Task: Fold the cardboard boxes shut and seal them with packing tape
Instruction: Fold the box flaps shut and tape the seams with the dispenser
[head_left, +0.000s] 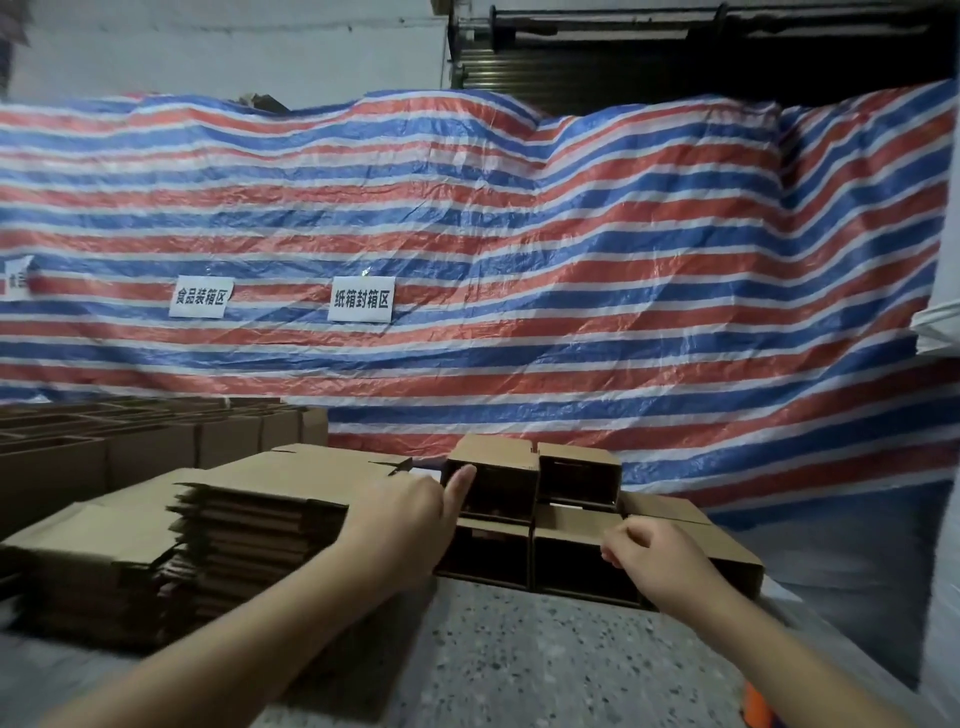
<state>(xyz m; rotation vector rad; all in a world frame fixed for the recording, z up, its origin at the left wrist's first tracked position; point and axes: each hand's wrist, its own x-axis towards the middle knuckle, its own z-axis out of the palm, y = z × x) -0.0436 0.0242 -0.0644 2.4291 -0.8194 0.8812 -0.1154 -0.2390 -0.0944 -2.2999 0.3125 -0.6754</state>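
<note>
The left hand (402, 512) reaches with loose fingers, thumb on the far-left box (493, 480) of 4, probably to take it, while the right hand (657, 558) hovers curled, empty.

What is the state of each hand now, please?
Left hand: open, thumb against the top-left box, holding nothing.
Right hand: fingers curled at the edge of the lower-right box; whether it grips cannot be told.
</note>
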